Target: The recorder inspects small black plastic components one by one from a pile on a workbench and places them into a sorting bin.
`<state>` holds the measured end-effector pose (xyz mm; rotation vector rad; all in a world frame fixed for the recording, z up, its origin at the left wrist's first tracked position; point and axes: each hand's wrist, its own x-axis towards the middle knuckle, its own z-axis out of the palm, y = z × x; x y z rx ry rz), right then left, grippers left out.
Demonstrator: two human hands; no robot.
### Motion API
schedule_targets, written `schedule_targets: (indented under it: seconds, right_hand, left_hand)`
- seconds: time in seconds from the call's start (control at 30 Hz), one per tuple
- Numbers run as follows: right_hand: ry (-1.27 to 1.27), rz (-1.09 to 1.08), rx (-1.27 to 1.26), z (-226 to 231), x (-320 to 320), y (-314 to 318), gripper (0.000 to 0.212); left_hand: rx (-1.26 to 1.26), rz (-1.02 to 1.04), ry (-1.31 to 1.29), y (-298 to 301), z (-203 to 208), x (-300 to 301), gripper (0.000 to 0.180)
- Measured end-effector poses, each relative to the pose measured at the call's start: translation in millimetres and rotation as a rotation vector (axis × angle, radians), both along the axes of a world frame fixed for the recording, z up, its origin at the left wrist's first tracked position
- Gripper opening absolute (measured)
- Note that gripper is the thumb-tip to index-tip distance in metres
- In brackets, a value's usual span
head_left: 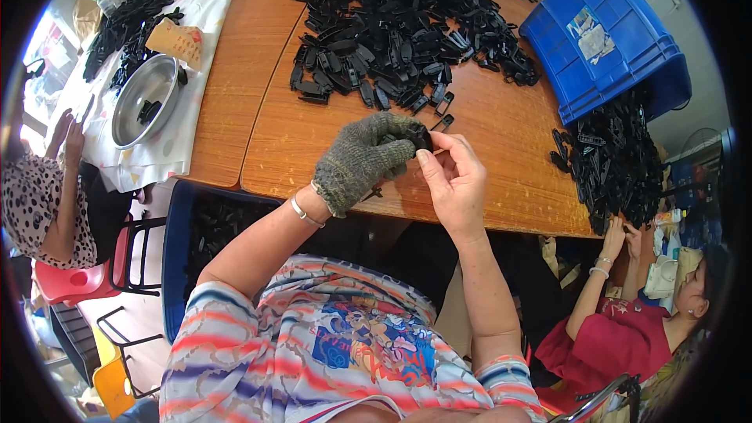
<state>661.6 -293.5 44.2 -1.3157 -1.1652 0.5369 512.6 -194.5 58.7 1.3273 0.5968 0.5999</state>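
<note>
My left hand (356,160), in a grey-green knitted glove, is closed around a small black plastic piece (423,139) above the near part of the wooden table. The thumb and forefinger of my bare right hand (457,188) pinch together at the right side of that piece. Its exact shape is mostly covered by my fingers. Just beyond my hands, a large heap of black plastic parts (368,55) spreads over the tabletop, with a few loose frame-like parts (444,103) at its near edge.
At the right, a tipped blue crate (611,39) stands by another pile of black parts (615,160), where a person in red (619,337) works. To the left, a metal bowl (125,129) rests on a white-covered table beside another person (47,204). A blue bin (176,258) sits below the table edge.
</note>
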Motion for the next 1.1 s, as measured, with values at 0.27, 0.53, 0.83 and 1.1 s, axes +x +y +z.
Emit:
schedule_targets:
  seconds: [0.27,0.53,0.83,1.1]
  right_hand:
    - [-0.134,-0.008,0.032,-4,2,1,0.023]
    - [-0.423,-0.175,0.209,-15,-15,4,0.032]
    - [-0.100,0.060,-0.043,-13,-24,10,0.037]
    - [0.095,0.213,-0.100,5,-15,15,0.043]
  left_hand:
    - [0.057,0.039,-0.022,-4,-8,-4,0.030]
    - [0.276,0.086,-0.039,-14,-12,-8,0.034]
    - [1.193,0.059,-0.079,18,-26,-6,0.028]
    - [0.496,-0.052,-0.067,18,10,-24,0.015]
